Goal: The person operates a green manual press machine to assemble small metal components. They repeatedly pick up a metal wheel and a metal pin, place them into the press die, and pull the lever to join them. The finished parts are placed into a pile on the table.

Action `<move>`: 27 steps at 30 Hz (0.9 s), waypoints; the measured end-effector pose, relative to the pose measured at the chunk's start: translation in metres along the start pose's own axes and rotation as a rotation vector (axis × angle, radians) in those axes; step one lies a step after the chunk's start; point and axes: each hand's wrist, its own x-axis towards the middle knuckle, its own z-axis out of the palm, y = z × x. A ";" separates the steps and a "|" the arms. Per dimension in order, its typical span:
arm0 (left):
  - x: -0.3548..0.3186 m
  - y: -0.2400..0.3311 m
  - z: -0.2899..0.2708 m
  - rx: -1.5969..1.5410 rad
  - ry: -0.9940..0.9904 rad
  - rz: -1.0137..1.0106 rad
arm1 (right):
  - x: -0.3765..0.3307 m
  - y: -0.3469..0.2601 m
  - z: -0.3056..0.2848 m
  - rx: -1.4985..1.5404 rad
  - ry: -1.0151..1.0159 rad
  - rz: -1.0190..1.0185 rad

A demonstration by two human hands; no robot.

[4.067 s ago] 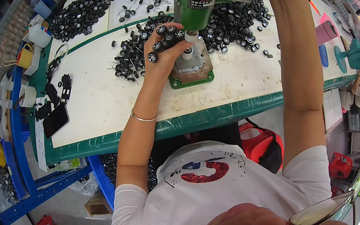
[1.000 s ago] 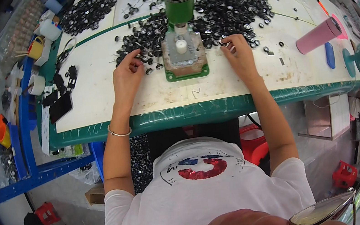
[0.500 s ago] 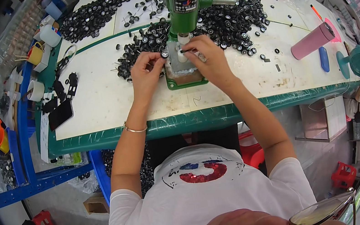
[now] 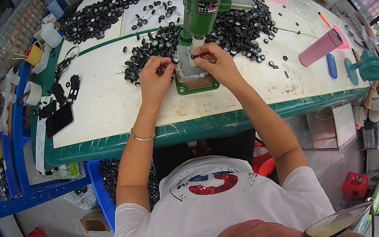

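Counter (image 4: 99, 95), left to right: one black phone (image 4: 60, 119); one green press (image 4: 202, 12), upper centre; one pink tumbler (image 4: 320, 47), right. Black wheels (image 4: 245, 33), upper frame, heaped past counting; press top cut off. Left hand (image 4: 154, 79), mid-frame: fingertips pinching one wheel (image 4: 175, 59). Right hand (image 4: 221, 64): pinching one dark piece (image 4: 194, 56), partly hidden.

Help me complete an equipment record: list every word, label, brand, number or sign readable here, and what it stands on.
Nothing can be read with certainty.
Dark plate on the green press: pale writing, too small to read.
White shirt: broken dark marks around a red shape, unreadable.
White tabletop: one curved mark, not clearly a letter or number.
Paper strip: any print too blurred.
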 end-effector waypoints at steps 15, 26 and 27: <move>0.015 -0.023 0.001 -0.518 0.114 -0.041 | -0.158 -0.043 0.016 0.175 -0.537 0.046; 0.060 -0.018 0.040 -0.940 0.013 -0.177 | -0.255 0.232 0.109 -0.421 -0.870 0.342; 0.059 -0.023 0.040 -0.927 0.030 -0.182 | -0.256 0.237 0.114 -0.428 -0.906 0.337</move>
